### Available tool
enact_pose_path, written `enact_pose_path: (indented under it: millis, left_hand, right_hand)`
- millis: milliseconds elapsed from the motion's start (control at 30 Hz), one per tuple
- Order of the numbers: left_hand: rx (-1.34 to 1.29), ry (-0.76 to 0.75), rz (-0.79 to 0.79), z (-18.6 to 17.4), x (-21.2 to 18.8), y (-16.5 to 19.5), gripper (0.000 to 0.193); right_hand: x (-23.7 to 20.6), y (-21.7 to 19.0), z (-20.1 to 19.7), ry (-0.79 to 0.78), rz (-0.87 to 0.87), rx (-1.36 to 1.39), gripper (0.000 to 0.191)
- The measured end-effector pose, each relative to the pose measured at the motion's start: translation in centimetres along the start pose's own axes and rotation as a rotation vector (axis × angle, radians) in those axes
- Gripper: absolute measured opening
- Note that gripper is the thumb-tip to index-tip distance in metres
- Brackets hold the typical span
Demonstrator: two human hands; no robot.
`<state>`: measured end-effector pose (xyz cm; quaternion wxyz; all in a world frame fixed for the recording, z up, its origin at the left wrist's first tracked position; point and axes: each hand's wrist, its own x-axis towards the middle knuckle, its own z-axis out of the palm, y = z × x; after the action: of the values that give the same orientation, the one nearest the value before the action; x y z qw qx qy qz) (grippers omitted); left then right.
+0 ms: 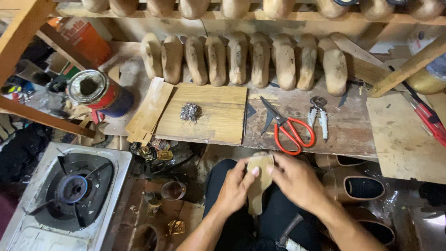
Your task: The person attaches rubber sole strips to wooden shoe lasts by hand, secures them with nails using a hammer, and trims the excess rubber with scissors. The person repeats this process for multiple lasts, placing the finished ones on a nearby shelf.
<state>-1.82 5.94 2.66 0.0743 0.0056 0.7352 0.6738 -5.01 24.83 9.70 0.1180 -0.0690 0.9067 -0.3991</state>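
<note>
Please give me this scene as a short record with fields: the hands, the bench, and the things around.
left hand: grips the tan sole piece from the left
right hand: grips the same piece from the right
bench: red scissors, pincers, wooden board with steel wool
behind: row of wooden lasts
left side: open can, gas stove
right of the knees: tan shoes

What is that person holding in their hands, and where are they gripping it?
Both hands hold a tan shoe-shaped piece over the lap. The left hand and right hand pinch its upper end from either side; the lower end hangs free.
</note>
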Motion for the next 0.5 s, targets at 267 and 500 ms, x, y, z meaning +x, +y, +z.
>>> enact_pose_path:
  millis: [267, 500]
  left_hand:
    - [-0.011, 0.075, -0.133, 1.0, 2.6, -4.6, 0.042]
    - [-0.052, 0.069, -0.099, 0.5, 2.3, -4.9, 0.042]
  right_hand:
    - [10.2, -5.0, 2.9, 0.118, -0.458, -0.065, 0.027]
    - [20.7, -5.8, 11.2, 0.126, -0.559, -0.077, 0.025]
